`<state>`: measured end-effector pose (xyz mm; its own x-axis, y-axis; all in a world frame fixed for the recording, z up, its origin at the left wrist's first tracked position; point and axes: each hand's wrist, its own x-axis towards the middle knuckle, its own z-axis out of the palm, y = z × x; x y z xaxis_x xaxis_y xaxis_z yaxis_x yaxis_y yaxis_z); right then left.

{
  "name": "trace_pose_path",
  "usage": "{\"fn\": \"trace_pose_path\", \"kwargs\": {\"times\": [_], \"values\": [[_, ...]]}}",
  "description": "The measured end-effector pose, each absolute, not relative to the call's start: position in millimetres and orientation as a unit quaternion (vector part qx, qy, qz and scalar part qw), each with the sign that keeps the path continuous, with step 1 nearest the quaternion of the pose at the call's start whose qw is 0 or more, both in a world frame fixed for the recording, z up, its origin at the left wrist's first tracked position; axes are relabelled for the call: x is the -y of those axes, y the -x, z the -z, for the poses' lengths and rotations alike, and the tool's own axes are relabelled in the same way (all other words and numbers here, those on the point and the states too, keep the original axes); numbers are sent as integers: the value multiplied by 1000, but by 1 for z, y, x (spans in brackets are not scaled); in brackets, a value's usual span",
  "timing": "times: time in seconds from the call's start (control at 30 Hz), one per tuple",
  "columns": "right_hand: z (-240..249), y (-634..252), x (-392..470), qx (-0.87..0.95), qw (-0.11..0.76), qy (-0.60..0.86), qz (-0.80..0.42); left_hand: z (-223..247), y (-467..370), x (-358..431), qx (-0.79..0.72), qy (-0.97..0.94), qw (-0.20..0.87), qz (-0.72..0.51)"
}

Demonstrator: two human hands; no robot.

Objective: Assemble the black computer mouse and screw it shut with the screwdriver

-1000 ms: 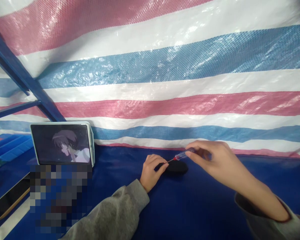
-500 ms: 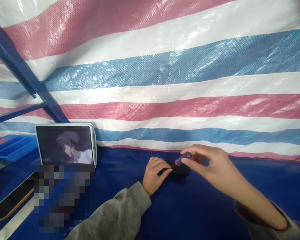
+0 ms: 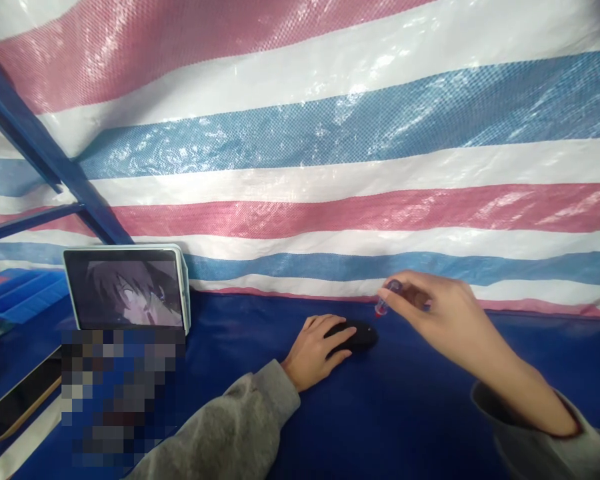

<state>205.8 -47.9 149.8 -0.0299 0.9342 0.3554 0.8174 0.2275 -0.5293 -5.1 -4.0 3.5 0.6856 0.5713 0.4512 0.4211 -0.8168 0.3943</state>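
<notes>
My left hand [image 3: 320,350] grips the left end of a black rounded object that looks like a computer mouse [image 3: 364,335], lying on the blue surface [image 3: 380,413]. Its thumb is on the near side and its fingers reach across the top. A tiny pale spot shows near the mouse's right end. Above and to the right, my right hand [image 3: 430,307] pinches a small screwdriver [image 3: 383,305] by its clear purple and red handle. The handle points down, apart from the mouse. I cannot make out the shaft.
A tablet [image 3: 125,288] playing an animation stands at the left. A phone [image 3: 23,393] lies near it, beside a blurred-out patch. A blue compartment tray [image 3: 27,297] is farther left. A striped plastic sheet [image 3: 330,217] hangs behind, with a blue metal frame [image 3: 70,173] at the left.
My right hand has lifted the screwdriver up and right, away from the mouse, turning it more upright. My left fingers have moved from beside the screwdriver tip to spread across the mouse.
</notes>
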Motion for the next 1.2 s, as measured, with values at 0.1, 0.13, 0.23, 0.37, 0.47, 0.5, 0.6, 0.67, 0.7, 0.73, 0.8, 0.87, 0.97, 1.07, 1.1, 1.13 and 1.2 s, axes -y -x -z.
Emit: {"fn": "trace_pose_path", "kwargs": {"times": [0.1, 0.13, 0.23, 0.37, 0.47, 0.5, 0.6, 0.67, 0.7, 0.73, 0.8, 0.87, 0.97, 1.07, 1.1, 1.13, 1.2], "values": [[-149, -209, 45, 715, 302, 626, -79, -3, 5, 4, -274, -909, 120, -289], [-149, -209, 44, 717, 293, 627, -80, -3, 5, 4, -274, -910, 118, -289], [-147, -210, 43, 719, 278, 633, -78, -3, 5, 4, -271, -911, 118, -289], [-145, -210, 42, 721, 276, 633, -61, -2, 5, 3, -269, -912, 117, -289], [-143, -210, 41, 728, 282, 623, -48, 0, 6, 3, -268, -912, 118, -288], [-143, -210, 41, 730, 283, 620, -43, 0, 6, 2, -267, -912, 118, -289], [-140, -208, 39, 733, 280, 619, -42, 1, 5, 2, -265, -911, 117, -293], [-138, -207, 39, 732, 271, 623, -51, 0, 5, 3, -264, -912, 115, -292], [-137, -207, 38, 731, 266, 626, -55, 0, 5, 3, -263, -913, 114, -290], [-136, -207, 38, 731, 262, 628, -58, 0, 5, 3, -263, -914, 111, -289], [-135, -207, 37, 730, 258, 630, -63, 0, 5, 3, -261, -916, 104, -285], [-134, -208, 37, 730, 259, 629, -65, 0, 6, 2, -258, -919, 95, -283], [-133, -208, 36, 733, 264, 625, -55, 1, 6, 2, -255, -920, 86, -285], [-134, -206, 36, 737, 261, 621, -53, 1, 6, 3, -255, -919, 87, -287], [-135, -205, 36, 738, 258, 621, -59, 1, 6, 3, -256, -919, 89, -286], [-135, -205, 36, 737, 256, 622, -65, 1, 6, 3, -256, -919, 92, -286], [-137, -204, 37, 732, 262, 625, -71, 0, 5, 3, -258, -918, 96, -285]]}}
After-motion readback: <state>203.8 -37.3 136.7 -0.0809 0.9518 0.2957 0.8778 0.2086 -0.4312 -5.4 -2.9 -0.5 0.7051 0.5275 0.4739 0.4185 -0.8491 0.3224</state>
